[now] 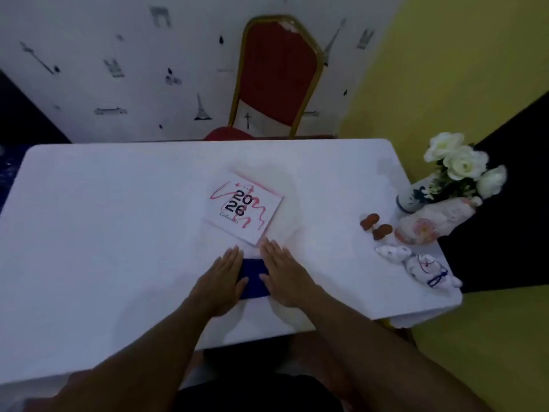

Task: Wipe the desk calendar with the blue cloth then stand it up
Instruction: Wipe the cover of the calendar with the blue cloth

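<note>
The desk calendar (244,207), white with "2026" and pink scribbles, lies flat on the white table (104,233), turned at an angle. Just in front of it a folded blue cloth (254,278) rests on the table. My left hand (221,282) lies flat, palm down, over the cloth's left edge. My right hand (286,273) lies flat over its right edge, fingertips close to the calendar's near corner. Both hands have straight fingers and grip nothing.
At the table's right end stand a vase of white flowers (457,173), a pink-and-white figurine (430,221), two small brown mushroom figures (375,226) and a white-and-blue figurine (421,264). A red chair (276,75) faces the far side.
</note>
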{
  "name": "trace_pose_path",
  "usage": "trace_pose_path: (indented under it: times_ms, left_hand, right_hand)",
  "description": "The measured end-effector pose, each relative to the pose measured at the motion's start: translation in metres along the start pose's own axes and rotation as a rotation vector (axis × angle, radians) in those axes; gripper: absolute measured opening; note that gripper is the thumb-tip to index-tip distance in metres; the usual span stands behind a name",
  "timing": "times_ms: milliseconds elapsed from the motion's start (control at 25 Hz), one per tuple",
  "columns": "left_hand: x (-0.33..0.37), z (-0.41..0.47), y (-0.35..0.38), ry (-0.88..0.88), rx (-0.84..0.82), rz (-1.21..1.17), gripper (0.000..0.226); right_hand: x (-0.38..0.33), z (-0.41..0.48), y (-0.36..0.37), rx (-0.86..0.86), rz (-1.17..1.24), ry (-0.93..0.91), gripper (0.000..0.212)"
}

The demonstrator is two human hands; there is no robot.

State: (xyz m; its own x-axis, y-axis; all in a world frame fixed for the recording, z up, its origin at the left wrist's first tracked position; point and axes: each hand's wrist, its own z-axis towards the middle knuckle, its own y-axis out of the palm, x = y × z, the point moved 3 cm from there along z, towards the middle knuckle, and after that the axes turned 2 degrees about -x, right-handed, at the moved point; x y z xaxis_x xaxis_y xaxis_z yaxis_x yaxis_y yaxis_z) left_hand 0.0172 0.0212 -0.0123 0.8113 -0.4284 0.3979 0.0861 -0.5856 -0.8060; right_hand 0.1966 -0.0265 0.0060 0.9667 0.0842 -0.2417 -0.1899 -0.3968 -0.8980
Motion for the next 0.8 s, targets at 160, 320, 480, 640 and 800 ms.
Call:
trace_pose_path:
  times_ms: [160,320,480,640,800]
  left_hand:
    - [-0.017,-0.028,0.041,0.011,-0.111,0.148,0.082]
    - [-0.017,-0.015,0.034,0.089,-0.027,0.291,0.071]
    - [-0.017,-0.013,0.028,0.142,0.025,0.330,0.069]
    - [-0.022,-0.005,0.018,0.107,-0.033,0.116,0.055]
    - [-0.032,-0.008,0.009,0.037,-0.048,-0.168,0.052]
  right_hand:
    - [-0.005,-0.018,0.037,-0.083,-0.138,-0.134,0.074]
    - [0.004,-0.007,0.037,-0.088,-0.201,-0.178,0.073]
    - [0.003,-0.007,0.042,-0.081,-0.230,-0.185,0.068]
    - [-0.011,-0.003,0.039,0.083,-0.151,-0.179,0.062]
    - [-0.025,0.016,0.030,0.184,-0.084,-0.206,0.058]
